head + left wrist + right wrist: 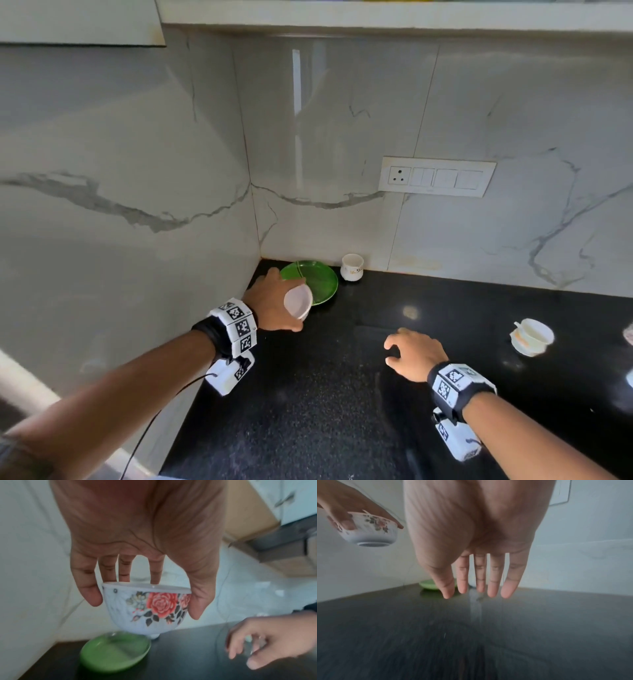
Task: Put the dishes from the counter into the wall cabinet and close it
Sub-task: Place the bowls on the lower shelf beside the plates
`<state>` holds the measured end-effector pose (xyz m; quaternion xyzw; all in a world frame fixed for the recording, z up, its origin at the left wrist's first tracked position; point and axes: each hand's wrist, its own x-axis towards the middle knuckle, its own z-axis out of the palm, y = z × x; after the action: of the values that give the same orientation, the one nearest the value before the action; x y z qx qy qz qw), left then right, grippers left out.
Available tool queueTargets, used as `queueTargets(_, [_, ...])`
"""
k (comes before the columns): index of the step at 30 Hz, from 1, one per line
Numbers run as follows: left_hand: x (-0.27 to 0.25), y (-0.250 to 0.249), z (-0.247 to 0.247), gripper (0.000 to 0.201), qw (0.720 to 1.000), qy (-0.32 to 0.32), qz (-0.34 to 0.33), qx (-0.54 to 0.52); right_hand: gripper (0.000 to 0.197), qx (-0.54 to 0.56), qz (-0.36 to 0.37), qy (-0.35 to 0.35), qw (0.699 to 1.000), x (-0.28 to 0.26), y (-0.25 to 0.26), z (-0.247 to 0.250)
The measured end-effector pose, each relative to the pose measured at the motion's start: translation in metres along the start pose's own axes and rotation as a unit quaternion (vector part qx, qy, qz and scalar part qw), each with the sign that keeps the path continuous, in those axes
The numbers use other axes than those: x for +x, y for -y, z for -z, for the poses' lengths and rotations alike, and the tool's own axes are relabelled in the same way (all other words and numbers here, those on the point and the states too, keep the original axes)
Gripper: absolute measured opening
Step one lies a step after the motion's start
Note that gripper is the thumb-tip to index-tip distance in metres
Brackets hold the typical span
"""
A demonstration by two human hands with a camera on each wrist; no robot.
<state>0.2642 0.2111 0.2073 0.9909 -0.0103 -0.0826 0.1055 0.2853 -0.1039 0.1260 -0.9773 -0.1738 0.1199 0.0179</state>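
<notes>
My left hand (279, 303) grips a white bowl (298, 303) from above by its rim. The bowl (147, 605) has red roses painted on it and hangs clear of the black counter (342, 411), tilted. Just behind it a green plate (318, 277) lies in the counter's back corner. A small white cup (352, 267) stands beside the plate against the wall. My right hand (407, 353) hovers over the middle of the counter, empty, with its fingers (479, 585) straight. The wall cabinet's underside (376, 17) runs along the top of the head view.
A white cup on a saucer (532, 337) stands at the right of the counter. Marble walls meet in a corner behind the plate. A switch panel (436, 176) sits on the back wall. A cabinet door (78, 24) shows at top left.
</notes>
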Motion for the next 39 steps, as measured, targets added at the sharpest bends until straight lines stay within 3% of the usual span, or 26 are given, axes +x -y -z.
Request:
queueTargets(6, [-0.026,-0.074,0.121,0.1,0.986,-0.124,-0.116,-0.005,0.031,0.015,0.043,-0.131,0.99,0.003,-0.007,0.113])
queueTargets(12, [-0.068,-0.133,0.246,0.093,0.945,-0.262,-0.195,-0.027,0.018,0.005,0.13,-0.352,0.927,-0.03,0.004,0.253])
queueTargets(15, [-0.081,-0.146,0.301,0.093,0.923,-0.334,-0.191,-0.029,0.013,0.021,0.205,-0.439,0.875,-0.052,0.011,0.311])
queueTargets(19, [-0.093,-0.155,0.375,0.084,0.916,-0.375,-0.144,-0.013,0.014,-0.027,0.289,-0.53,0.796,-0.068,0.023,0.372])
queueTargets(22, [-0.081,-0.153,0.422,0.074,0.913,-0.398,-0.092,-0.013,0.016,-0.036,0.312,-0.566,0.762,-0.065,0.035,0.406])
queueTargets(24, [-0.065,-0.15,0.447,0.075,0.916,-0.4,-0.036,-0.006,0.018,-0.03,0.309,-0.564,0.765,-0.057,0.042,0.423])
queueTargets(29, [-0.021,-0.129,0.482,0.072,0.939,-0.33,0.092,0.022,0.031,-0.035,0.285,-0.505,0.814,-0.036,0.057,0.446])
queueTargets(34, [0.027,-0.097,0.496,0.04,0.943,-0.271,0.179,0.066,0.042,-0.027,0.266,-0.477,0.837,-0.022,0.06,0.456])
queueTargets(39, [0.075,-0.078,0.517,0.072,0.944,-0.262,0.194,0.05,0.054,-0.017,0.214,-0.436,0.874,-0.008,0.059,0.459])
